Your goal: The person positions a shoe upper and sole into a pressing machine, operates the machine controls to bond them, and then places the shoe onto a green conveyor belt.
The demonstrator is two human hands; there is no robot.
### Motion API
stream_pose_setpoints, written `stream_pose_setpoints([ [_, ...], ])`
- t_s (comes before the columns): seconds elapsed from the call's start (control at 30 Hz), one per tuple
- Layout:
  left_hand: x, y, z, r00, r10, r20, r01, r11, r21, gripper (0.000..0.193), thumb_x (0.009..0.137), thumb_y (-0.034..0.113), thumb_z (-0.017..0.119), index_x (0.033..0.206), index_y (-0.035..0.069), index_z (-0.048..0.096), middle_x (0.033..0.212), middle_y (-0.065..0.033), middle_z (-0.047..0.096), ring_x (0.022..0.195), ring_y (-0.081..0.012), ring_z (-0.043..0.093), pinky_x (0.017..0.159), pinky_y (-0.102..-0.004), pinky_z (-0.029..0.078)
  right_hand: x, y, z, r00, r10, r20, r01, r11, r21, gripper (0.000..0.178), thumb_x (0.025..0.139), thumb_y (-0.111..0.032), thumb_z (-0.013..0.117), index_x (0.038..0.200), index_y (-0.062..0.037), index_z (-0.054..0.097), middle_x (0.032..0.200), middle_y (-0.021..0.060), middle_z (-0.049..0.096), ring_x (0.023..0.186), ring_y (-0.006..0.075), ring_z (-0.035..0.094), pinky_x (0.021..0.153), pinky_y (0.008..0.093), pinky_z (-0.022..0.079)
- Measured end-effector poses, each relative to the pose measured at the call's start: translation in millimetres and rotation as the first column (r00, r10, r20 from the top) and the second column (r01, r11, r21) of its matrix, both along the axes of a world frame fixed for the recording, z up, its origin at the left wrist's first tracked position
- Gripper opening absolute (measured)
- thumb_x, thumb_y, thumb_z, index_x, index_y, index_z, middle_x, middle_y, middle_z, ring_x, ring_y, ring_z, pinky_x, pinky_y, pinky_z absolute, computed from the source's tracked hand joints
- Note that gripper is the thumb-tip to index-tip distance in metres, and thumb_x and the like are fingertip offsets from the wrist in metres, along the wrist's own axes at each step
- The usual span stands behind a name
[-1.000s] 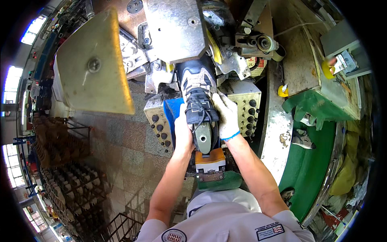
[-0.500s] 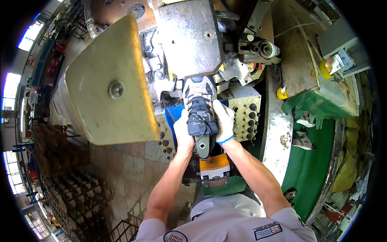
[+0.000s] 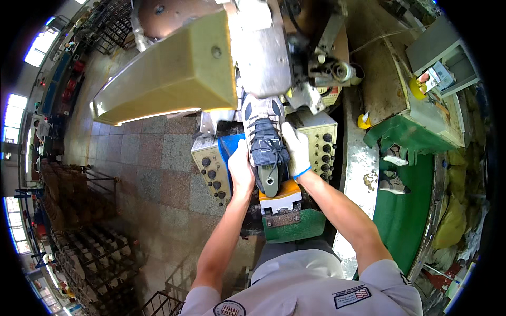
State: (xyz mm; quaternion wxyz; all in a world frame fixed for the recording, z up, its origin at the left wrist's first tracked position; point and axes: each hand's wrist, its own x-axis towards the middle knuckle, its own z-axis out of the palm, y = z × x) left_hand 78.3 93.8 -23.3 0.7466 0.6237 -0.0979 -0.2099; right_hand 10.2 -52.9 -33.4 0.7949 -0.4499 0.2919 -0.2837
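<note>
- The left hand [image 3: 241,169] is partly curled, its palm and fingers laid along the left side of the shoe [image 3: 268,138], gripping it; the fingertips on the far side are hidden.
- The right hand [image 3: 297,150] is also half-curled and presses the shoe's right side, so the two hands hold it between them.
- A pale cloth glove [image 3: 299,160] with a blue edge at the wrist covers the right hand.
- The shoe lies between the hands, toe pointing away from the person and up to the lower edge of a metal plate [image 3: 264,66].
- Its upper mixes light grey panels with dark ones; dark cord laces [image 3: 271,150] cross the ribbed, cloth-like tongue.
- A smooth, grey-green foot form [image 3: 271,185] with a round hole sticks out of the heel end, above an orange block [image 3: 287,187].
- Below that block sits a curved green guard [image 3: 296,227], its surface scuffed.
- A blue panel [image 3: 225,144] stands just beside the left hand.
- Two cream control boxes, one to the left [image 3: 204,152] and one to the right [image 3: 311,131], carry round black knobs.
- Upper left hangs a yellowish, smooth angular hood [image 3: 174,68], over speckled square floor tiles [image 3: 158,152].
</note>
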Motion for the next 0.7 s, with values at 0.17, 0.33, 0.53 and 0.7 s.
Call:
stream_pose_setpoints([
  [0.17, -67, 77, -52, 0.979, 0.183, 0.086, -0.200, 0.824, 0.529, 0.052, 0.095, 0.025, 0.069, 0.131, -0.010, 0.056, 0.117, -0.0202, 0.069, 0.102, -0.0234, 0.068, 0.092, -0.0346, 0.052, -90, -23, 14, 1.000, -0.010, 0.004, 0.010, 1.000, -0.016, 0.048, 0.104, -0.028, 0.052, 0.137, 0.0078, 0.049, 0.118, 0.0225, 0.069, 0.099, 0.0283, 0.073, 0.080, 0.0364, 0.062],
  [0.33, -159, 107, -209, 0.938, 0.272, -0.216, -0.035, 0.694, 0.719, 0.078, 0.081, 0.039, 0.077, 0.134, -0.011, 0.049, 0.116, -0.0343, 0.065, 0.110, -0.0474, 0.063, 0.095, -0.0484, 0.050, -186, -23, 17, 0.996, -0.091, 0.023, 0.093, 0.974, -0.206, 0.050, 0.108, -0.025, 0.030, 0.142, 0.0112, 0.038, 0.133, 0.0330, 0.054, 0.111, 0.0434, 0.065, 0.090, 0.0463, 0.061],
  [0.53, -153, 88, -184, 0.965, 0.256, 0.055, -0.187, 0.527, 0.829, 0.076, 0.067, 0.038, 0.085, 0.114, -0.015, 0.058, 0.103, -0.0381, 0.066, 0.102, -0.0484, 0.066, 0.091, -0.0501, 0.052, -223, -14, 26, 0.997, -0.075, -0.035, 0.073, 0.996, -0.051, 0.046, 0.107, -0.023, 0.042, 0.138, 0.0108, 0.041, 0.134, 0.0353, 0.053, 0.112, 0.0454, 0.064, 0.087, 0.0467, 0.060],
  [0.7, -142, 131, -116, 0.980, 0.186, -0.066, -0.109, 0.788, 0.606, 0.049, 0.066, 0.016, 0.088, 0.108, -0.003, 0.071, 0.091, -0.0140, 0.076, 0.077, -0.0218, 0.072, 0.075, -0.0342, 0.057, -213, -7, 41, 0.995, -0.037, -0.092, 0.031, 0.998, -0.060, 0.046, 0.105, -0.019, 0.048, 0.140, 0.0102, 0.041, 0.130, 0.0320, 0.058, 0.111, 0.0408, 0.066, 0.088, 0.0429, 0.060],
])
